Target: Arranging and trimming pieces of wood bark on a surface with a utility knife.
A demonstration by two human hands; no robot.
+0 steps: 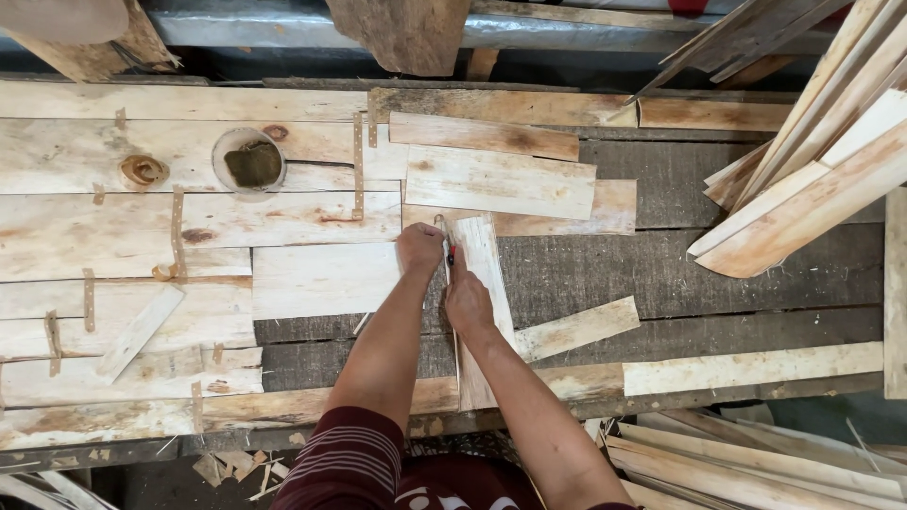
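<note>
My left hand (419,247) presses down on the right edge of a pale veneer sheet (321,280) on the workbench. My right hand (467,300) grips a small red-handled cutting tool (452,255) and rests on a narrow upright veneer strip (482,283). The tool's tip sits in the seam between the sheet and the strip, just beside my left fingers. The blade itself is hidden by my hands.
Joined veneer sheets with brown tape strips (178,231) cover the bench's left half. A round hole (249,161) and a tape curl (144,171) lie at the back left. Loose veneer pieces (499,181) lie behind my hands. Stacked strips (812,170) lean at the right.
</note>
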